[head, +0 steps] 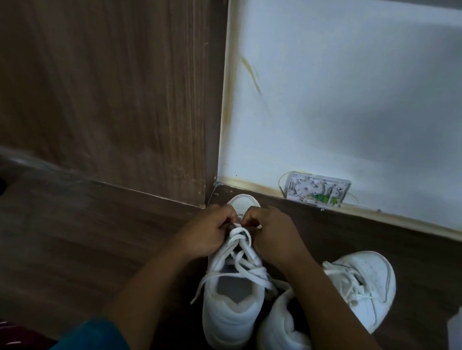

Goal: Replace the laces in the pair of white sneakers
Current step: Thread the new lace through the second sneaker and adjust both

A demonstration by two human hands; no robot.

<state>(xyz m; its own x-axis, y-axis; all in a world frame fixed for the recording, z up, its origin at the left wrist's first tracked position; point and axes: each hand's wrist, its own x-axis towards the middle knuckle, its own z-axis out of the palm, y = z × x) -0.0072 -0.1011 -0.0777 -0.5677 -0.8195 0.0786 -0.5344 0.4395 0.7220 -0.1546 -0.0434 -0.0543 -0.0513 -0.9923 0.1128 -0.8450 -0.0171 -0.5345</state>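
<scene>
White flat lace [236, 235] criss-crosses the left white leather sneaker [228, 322] on the dark wooden floor [51, 238]. Left hand [207, 232] and right hand [272, 238], fingers curled, both pinch it at the far eyelets; the other white sneaker [371, 268] lies just right.

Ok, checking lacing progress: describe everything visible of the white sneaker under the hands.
The white leather-look sneaker stands upright on the dark wood-look floor, toe toward the wall. Its flat white lace crosses loosely. The left hand and right hand pinch the lace near the toe. A second white sneaker sits close at its right.
</scene>
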